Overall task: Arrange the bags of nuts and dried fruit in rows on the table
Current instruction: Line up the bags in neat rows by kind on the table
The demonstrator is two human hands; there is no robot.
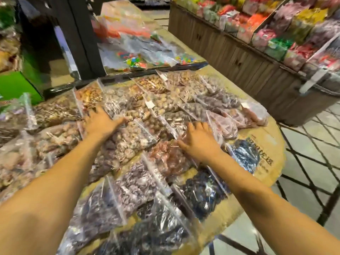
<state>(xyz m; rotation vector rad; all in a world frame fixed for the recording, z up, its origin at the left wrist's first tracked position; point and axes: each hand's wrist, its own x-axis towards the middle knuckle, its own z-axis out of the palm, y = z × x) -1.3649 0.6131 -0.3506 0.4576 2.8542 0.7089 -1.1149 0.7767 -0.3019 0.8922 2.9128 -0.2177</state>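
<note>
- Here, clear bags of nuts and dried fruit (139, 111) cover most of the table (261, 144) in slanting, overlapping rows: pale and tan ones toward the far edge, pinkish ones in the middle, dark purple and near-black ones closest to me.
- My left hand (100, 121) lies flat and spread, palm down, on the bags in the middle of the spread, its fingertips on a bag of light brown nuts (132, 137); it grips nothing.
- My right hand (199, 141) is likewise spread and palm down, resting over the seam between a pinkish bag (167, 157) and the bags beyond it; it holds nothing either.
- A dark blue-black bag (244, 155) sits just beside my right wrist, on a bare brown patch of the table with printed characters.
- Small white labels (150, 103) show on a few of the far bags.
- Beyond the rows, on a farther surface, lie bags of bright, multicoloured sweets (136, 61), blurred.
- To the right stands a wooden-slatted display stand (239, 57) filled with colourful packets (276, 24).
- A green box (14, 85) sits at the far left, and a tiled floor (312, 162) with dark diagonal lines runs along the right.
</note>
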